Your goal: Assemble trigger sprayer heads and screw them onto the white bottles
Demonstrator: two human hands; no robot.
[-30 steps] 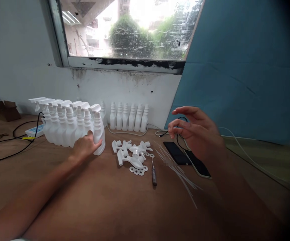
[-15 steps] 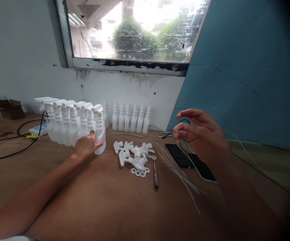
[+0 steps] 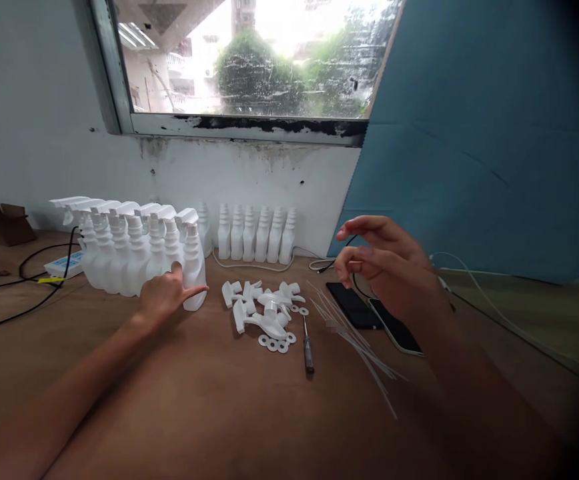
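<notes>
At the left, my left hand (image 3: 163, 293) rests against the near end of a row of white spray bottles (image 3: 132, 257), its index finger raised and its thumb stretched out. The thumb lies across the front of the nearest bottle (image 3: 194, 270); the other fingers are partly hidden. My right hand (image 3: 389, 267) hangs in the air at the right, fingers curved and apart, with nothing in it. Between the hands lies a pile of white trigger spray heads (image 3: 269, 310). White ring washers (image 3: 272, 345) sit in front of the pile, and a screwdriver (image 3: 308, 350) is beside it.
Thin clear tubes (image 3: 364, 347) lie right of the screwdriver. Two phones (image 3: 354, 307) are below my right hand. More white bottles (image 3: 257, 233) stand along the wall. Black cables (image 3: 29, 267), a white-and-blue box (image 3: 64, 265) and a cardboard box (image 3: 4, 223) are at the left.
The whole view has shifted slightly, so everything sits a little further left. My left hand stays at the bottles, and my right hand keeps its curved pose in the air.
</notes>
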